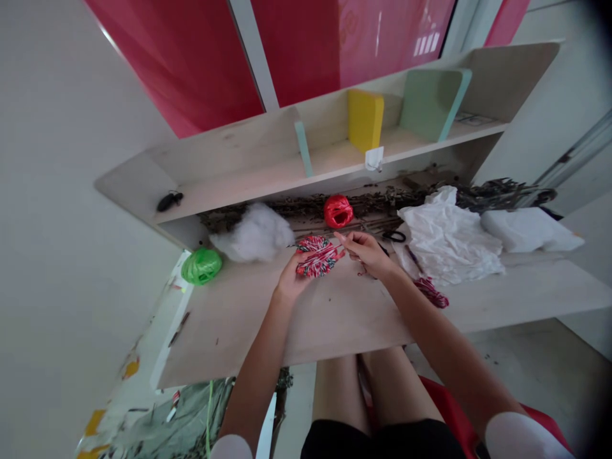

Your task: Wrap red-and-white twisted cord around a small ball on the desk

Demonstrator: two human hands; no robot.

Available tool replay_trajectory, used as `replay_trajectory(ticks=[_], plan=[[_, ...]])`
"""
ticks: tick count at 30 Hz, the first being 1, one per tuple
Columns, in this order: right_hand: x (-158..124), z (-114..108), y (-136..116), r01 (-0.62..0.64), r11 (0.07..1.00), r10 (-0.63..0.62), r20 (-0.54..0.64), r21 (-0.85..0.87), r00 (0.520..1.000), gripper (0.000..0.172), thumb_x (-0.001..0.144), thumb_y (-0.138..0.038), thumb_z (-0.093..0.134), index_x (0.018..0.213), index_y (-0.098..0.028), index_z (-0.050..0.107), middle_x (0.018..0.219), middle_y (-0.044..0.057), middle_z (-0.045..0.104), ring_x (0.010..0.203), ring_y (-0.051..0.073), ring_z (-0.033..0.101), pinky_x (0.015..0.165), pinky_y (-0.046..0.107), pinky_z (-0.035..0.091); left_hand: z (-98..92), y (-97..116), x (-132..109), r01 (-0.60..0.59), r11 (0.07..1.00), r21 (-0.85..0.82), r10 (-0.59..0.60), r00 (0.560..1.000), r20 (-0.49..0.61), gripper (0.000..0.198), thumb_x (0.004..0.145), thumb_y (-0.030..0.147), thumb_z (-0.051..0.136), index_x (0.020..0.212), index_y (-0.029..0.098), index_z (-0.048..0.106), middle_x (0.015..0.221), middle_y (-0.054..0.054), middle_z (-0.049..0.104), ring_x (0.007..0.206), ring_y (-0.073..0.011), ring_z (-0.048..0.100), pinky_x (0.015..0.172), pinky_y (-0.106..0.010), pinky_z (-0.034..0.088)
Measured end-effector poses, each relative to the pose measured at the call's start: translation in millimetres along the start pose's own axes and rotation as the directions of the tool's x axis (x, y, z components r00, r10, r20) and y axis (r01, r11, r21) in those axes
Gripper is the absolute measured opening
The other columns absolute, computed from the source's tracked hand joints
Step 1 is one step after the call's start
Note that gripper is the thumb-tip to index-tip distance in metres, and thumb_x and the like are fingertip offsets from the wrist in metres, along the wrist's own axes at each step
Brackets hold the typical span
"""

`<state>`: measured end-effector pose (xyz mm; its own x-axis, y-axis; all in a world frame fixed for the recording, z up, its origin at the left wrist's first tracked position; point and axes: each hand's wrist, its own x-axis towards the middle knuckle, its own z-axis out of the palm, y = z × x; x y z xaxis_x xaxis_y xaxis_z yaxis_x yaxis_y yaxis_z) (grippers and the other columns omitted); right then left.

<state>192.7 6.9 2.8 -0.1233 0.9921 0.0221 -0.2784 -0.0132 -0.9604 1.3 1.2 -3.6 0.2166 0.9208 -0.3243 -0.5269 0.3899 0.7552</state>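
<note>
My left hand [293, 275] is closed around the edge of a round crocheted piece [316, 256] in red, white and green yarn, held above the table. Just to its right, my right hand [366, 250] pinches near the piece's right edge. A thin strand or tool seems to be between its fingertips, too small to make out. A loose bit of dark red yarn [362, 273] hangs under the right hand. Beyond the hands sits a red ball of plastic twine [338, 211].
White stuffing [261, 233] and a green twine ball [201, 266] lie left on the table [229, 319]. At right are black-handled scissors [394, 236], crumpled white plastic [449, 236] and a red-white yarn bundle [431, 291]. Dried stems run under the shelf [248, 191].
</note>
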Motion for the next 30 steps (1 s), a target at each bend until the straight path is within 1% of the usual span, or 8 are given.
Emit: replay_trajectory(ticks=[8, 14, 16, 19, 22, 25, 27, 30], plan=[[1.3, 6.3, 10.9, 0.007, 0.999, -0.006, 0.030, -0.050, 1.000, 0.054, 0.061, -0.064, 0.074, 0.057, -0.018, 0.046, 0.053, -0.006, 0.040, 0.046, 0.004, 0.024, 0.044, 0.023, 0.015, -6.6, -2.9, 5.7, -0.027, 0.998, -0.064, 0.025, 0.999, -0.043, 0.023, 0.072, 0.020, 0.065, 0.094, 0.015, 0.067, 0.093, -0.006, 0.074, 0.097, -0.0225, 0.068, 0.098, -0.039, 0.048], [-3.6, 14.4, 4.5, -0.098, 0.990, 0.081, 0.155, 0.104, 0.985, 0.056, 0.065, -0.066, 0.071, 0.058, -0.019, 0.041, 0.050, -0.009, 0.030, 0.042, 0.003, 0.017, 0.041, 0.022, 0.010, -4.3, -4.5, 4.3, -0.016, 1.000, 0.003, 0.015, 0.985, 0.171, 0.044, 0.073, 0.045, 0.073, 0.106, 0.016, 0.067, 0.105, -0.009, 0.072, 0.111, -0.0273, 0.063, 0.097, -0.041, 0.048], [-5.5, 14.0, 0.6, -0.116, 0.981, 0.089, 0.176, 0.153, 0.980, 0.056, 0.067, -0.066, 0.070, 0.059, -0.019, 0.040, 0.049, -0.010, 0.028, 0.041, 0.003, 0.015, 0.040, 0.021, 0.009, 0.4, -3.6, 3.5, -0.078, 0.995, 0.061, 0.065, 0.979, 0.193, 0.050, 0.070, 0.050, 0.075, 0.105, 0.015, 0.068, 0.107, -0.010, 0.072, 0.108, -0.0266, 0.064, 0.092, -0.037, 0.051], [-6.5, 12.0, -2.0, -0.109, 0.978, 0.082, 0.156, 0.179, 0.984, 0.056, 0.066, -0.064, 0.072, 0.061, -0.019, 0.038, 0.049, -0.010, 0.028, 0.041, 0.003, 0.015, 0.040, 0.021, 0.009, 6.6, -2.2, 3.6, -0.215, 0.958, 0.191, 0.206, 0.976, 0.063, 0.048, 0.065, 0.046, 0.080, 0.102, 0.018, 0.070, 0.107, -0.007, 0.071, 0.094, -0.0208, 0.067, 0.078, -0.030, 0.053], [-5.1, 11.7, 2.4, -0.068, 0.987, 0.051, 0.123, 0.143, 0.991, 0.056, 0.063, -0.061, 0.076, 0.061, -0.020, 0.038, 0.050, -0.010, 0.032, 0.041, 0.003, 0.020, 0.041, 0.021, 0.012, 10.9, -3.4, 3.7, -0.249, 0.924, 0.291, 0.268, 0.963, -0.026, 0.047, 0.067, 0.044, 0.079, 0.106, 0.020, 0.069, 0.110, -0.006, 0.070, 0.090, -0.0180, 0.066, 0.072, -0.026, 0.053], [-3.0, 13.6, 11.0, -0.028, 0.998, 0.023, 0.099, 0.049, 0.995, 0.052, 0.067, -0.062, 0.072, 0.062, -0.019, 0.043, 0.052, -0.007, 0.040, 0.043, 0.003, 0.026, 0.042, 0.021, 0.015, 14.7, -8.2, 2.5, -0.273, 0.913, 0.304, 0.267, 0.962, 0.062, 0.050, 0.069, 0.044, 0.077, 0.112, 0.021, 0.067, 0.117, -0.008, 0.066, 0.097, -0.0197, 0.064, 0.077, -0.027, 0.053], [-2.1, 15.0, 15.6, -0.016, 1.000, 0.017, 0.095, -0.010, 0.995, 0.051, 0.069, -0.063, 0.070, 0.063, -0.019, 0.045, 0.054, -0.006, 0.044, 0.044, 0.004, 0.028, 0.043, 0.022, 0.016, 17.2, -11.9, 1.3, -0.314, 0.895, 0.316, 0.288, 0.949, 0.127, 0.055, 0.065, 0.035, 0.081, 0.116, 0.023, 0.065, 0.121, -0.007, 0.064, 0.103, -0.0200, 0.062, 0.080, -0.027, 0.052], [-2.2, 16.3, 17.9, -0.028, 0.999, 0.033, 0.101, -0.047, 0.994, 0.051, 0.068, -0.063, 0.070, 0.062, -0.019, 0.046, 0.052, -0.007, 0.041, 0.044, 0.004, 0.028, 0.044, 0.022, 0.016, 20.1, -14.7, -0.4, -0.330, 0.879, 0.346, 0.302, 0.944, 0.132, 0.060, 0.061, 0.023, 0.084, 0.117, 0.023, 0.062, 0.120, -0.006, 0.064, 0.103, -0.0196, 0.061, 0.081, -0.028, 0.052]])
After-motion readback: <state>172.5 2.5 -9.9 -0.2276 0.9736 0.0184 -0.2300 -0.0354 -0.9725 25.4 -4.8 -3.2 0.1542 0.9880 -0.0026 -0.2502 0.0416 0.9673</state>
